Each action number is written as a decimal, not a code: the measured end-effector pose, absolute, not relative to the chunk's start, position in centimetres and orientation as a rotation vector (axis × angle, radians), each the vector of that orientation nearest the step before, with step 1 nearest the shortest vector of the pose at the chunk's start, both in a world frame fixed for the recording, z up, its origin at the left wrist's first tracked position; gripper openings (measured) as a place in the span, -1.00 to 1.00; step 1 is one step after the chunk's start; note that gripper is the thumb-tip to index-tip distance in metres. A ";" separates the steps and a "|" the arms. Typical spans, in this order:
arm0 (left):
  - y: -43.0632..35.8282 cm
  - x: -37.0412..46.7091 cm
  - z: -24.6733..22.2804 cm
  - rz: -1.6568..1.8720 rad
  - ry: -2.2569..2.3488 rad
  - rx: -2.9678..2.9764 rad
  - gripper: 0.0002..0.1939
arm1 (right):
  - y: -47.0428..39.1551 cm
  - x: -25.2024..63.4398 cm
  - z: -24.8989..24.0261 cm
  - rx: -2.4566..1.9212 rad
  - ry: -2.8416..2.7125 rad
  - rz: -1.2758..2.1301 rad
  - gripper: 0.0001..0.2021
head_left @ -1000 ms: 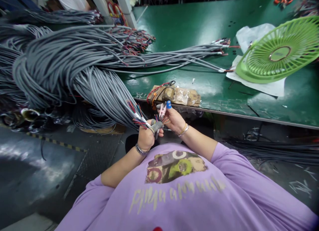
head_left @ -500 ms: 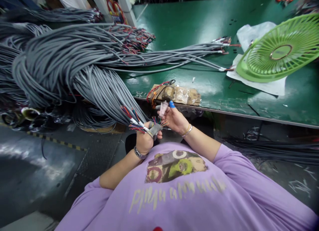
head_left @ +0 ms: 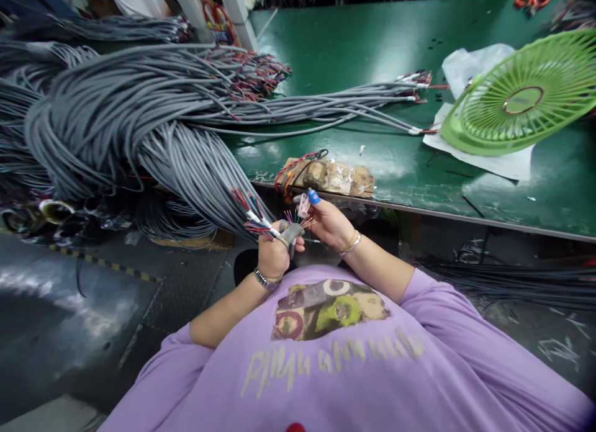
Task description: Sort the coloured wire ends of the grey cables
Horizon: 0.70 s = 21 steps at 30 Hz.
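My left hand (head_left: 272, 258) is closed around a few grey cables just above my lap. Their stripped ends fan out in thin coloured wires (head_left: 305, 222), and a grey covering (head_left: 292, 233) shows at my fingers. More red and blue wires with white sleeves (head_left: 256, 218) stick out on the left side of that hand. My right hand (head_left: 333, 226), a blue cover (head_left: 313, 197) on one fingertip, pinches a small pale pink piece (head_left: 303, 206) right beside the fanned wires. Whether that piece touches the wires I cannot tell.
A big bundle of grey cables (head_left: 107, 109) hangs over the green table (head_left: 372, 41) at left. At its front edge lies a taped cardboard block (head_left: 347, 179) with red and black leads. A green fan (head_left: 521, 100) stands at right, orange-handled scissors (head_left: 532, 0) behind it.
My right hand and the pale pink piece have come slightly down and left, and the blue-covered fingertip has shifted left. My left hand with the cables has moved slightly right.
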<state>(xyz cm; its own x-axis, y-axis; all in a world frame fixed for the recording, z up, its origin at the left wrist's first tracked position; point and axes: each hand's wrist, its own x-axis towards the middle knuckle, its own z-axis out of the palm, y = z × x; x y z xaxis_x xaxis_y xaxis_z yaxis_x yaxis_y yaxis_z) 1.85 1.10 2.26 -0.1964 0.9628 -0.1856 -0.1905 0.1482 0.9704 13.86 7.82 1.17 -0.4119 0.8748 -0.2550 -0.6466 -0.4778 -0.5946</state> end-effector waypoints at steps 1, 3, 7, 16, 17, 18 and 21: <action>1.1 1.9 2.2 1.306 1.307 0.854 -0.77 | 7.9 13.8 1.2 -0.669 -0.484 2.007 -0.65; 1.2 1.9 2.1 1.296 1.312 0.868 -0.77 | 7.9 13.8 1.1 -0.671 -0.438 2.009 -0.70; 1.2 1.8 2.0 1.290 1.319 0.880 -0.76 | 7.8 13.6 1.1 -0.701 -0.393 2.004 -0.73; 0.1 1.4 2.9 1.374 1.277 0.847 -0.75 | 7.7 14.7 1.1 -0.692 -0.513 2.150 -0.46; 0.0 1.4 2.9 1.395 1.279 0.845 -0.74 | 7.7 14.7 1.1 -0.698 -0.533 2.122 -0.48; 0.0 1.4 2.8 1.415 1.283 0.842 -0.74 | 7.7 14.7 1.0 -0.708 -0.556 2.079 -0.52; 0.1 1.6 2.6 1.453 1.306 0.837 -0.73 | 7.5 14.5 0.7 -0.733 -0.620 1.934 -0.58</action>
